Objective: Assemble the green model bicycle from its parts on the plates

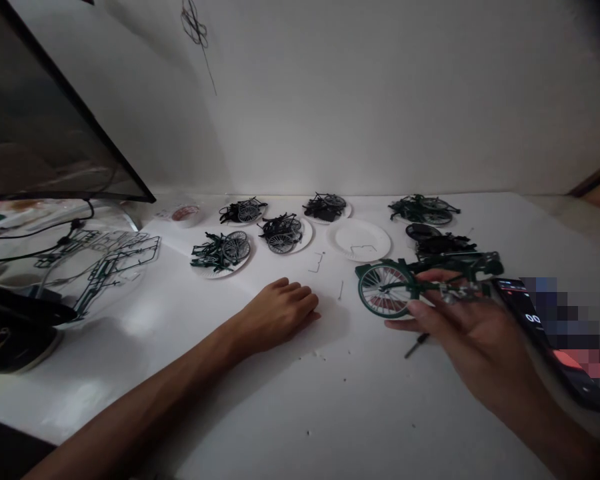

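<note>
My right hand [460, 327] grips a green model bicycle [387, 290], thumb and fingers around its frame, with a spoked wheel pointing left. Below that hand a thin dark tool [416, 345] lies partly hidden on the table. My left hand [283, 310] rests on the white tabletop with its fingers curled in; whether anything is inside them cannot be seen. Just right of it lies a small thin metal piece [340, 289]. Beyond the knuckles is a bent wire part [318, 264]. Another bent wire [363, 248] lies on a white paper plate [336, 241].
Several plates hold dark model bicycle parts [223, 250] along the back. Green plastic part frames [113, 263] lie at left, near a black container [15, 333] and a monitor [45, 113]. A phone [545, 327] lies at right. Small bits dot the table [260, 413].
</note>
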Demonstrator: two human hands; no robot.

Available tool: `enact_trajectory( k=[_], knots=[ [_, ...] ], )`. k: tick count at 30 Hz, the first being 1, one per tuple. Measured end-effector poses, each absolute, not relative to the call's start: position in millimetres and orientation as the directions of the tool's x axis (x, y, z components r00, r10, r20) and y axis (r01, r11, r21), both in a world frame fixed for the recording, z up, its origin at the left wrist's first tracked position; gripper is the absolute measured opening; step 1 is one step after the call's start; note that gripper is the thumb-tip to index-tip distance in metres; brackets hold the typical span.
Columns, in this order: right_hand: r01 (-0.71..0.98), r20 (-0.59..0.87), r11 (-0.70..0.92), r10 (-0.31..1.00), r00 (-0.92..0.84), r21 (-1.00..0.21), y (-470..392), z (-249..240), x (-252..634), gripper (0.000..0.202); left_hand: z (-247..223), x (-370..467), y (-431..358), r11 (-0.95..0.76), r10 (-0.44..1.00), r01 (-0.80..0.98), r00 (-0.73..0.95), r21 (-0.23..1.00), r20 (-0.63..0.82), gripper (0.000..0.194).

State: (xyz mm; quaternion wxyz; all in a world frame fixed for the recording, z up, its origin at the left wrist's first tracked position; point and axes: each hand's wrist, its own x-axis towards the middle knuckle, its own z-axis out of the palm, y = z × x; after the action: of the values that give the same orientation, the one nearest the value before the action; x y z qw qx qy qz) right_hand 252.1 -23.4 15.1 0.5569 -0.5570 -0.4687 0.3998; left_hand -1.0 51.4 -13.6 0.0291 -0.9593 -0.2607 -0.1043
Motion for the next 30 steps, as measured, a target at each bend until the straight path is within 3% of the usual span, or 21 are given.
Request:
enact_trajectory(
  k=[3, 6, 9, 15, 21, 24, 26, 28, 30],
  knots=[
    [0.134, 0.053, 0.019, 0.965, 0.256, -0.991, -21.2, 22.5, 263.5, 0.036, -16.0, -7.1, 56.9, -0.841, 0.541, 0.529, 0.815, 0.117, 0.205, 0.027],
    [0.178, 0.04, -0.012, 0.958, 0.285, -0.984, -22.4, 24.7, 276.4, 0.036, -11.4, -8.3, 60.9, -0.826, 0.562, 0.545, 0.786, 0.141, 0.256, 0.02],
    [0.119, 0.036, 0.002, 0.958, 0.284, -0.993, -24.2, 21.9, 287.8, 0.033, -6.3, 3.7, 66.8, -0.85, 0.521, 0.519, 0.802, 0.089, 0.294, 0.017],
    [0.095, 0.014, -0.009, 0.971, 0.237, -0.995, -24.4, 16.8, 293.2, 0.043, -7.4, 44.4, 83.7, -0.94, 0.168, 0.233, 0.952, -0.249, 0.254, 0.021],
    [0.001, -0.038, -0.039, 0.982, 0.185, -0.999, -27.4, 18.4, 288.4, 0.042, -13.9, 52.9, 87.0, -0.95, 0.154, 0.216, 0.953, -0.226, 0.262, 0.027],
    [-0.031, -0.054, -0.05, 0.988, 0.145, -0.998, -30.5, 18.5, 286.0, 0.039, -9.0, 44.5, 80.0, -0.947, 0.226, 0.284, 0.922, -0.153, 0.314, 0.021],
    [-0.062, -0.074, -0.067, 0.991, 0.113, -0.996, -32.8, 17.9, 283.5, 0.039, -1.4, 37.3, 70.4, -0.935, 0.321, 0.354, 0.865, -0.017, 0.386, 0.021],
    [-0.108, -0.098, -0.09, 0.993, 0.071, -0.99, -35.0, 16.7, 280.3, 0.039, 8.0, 31.3, 56.9, -0.87, 0.491, 0.392, 0.741, 0.298, 0.458, 0.019],
    [-0.142, -0.125, -0.12, 0.992, 0.023, -0.982, -37.1, 15.4, 277.0, 0.039, 16.2, 28.3, 41.6, -0.679, 0.686, 0.298, 0.584, 0.671, 0.434, 0.014]
  ],
)
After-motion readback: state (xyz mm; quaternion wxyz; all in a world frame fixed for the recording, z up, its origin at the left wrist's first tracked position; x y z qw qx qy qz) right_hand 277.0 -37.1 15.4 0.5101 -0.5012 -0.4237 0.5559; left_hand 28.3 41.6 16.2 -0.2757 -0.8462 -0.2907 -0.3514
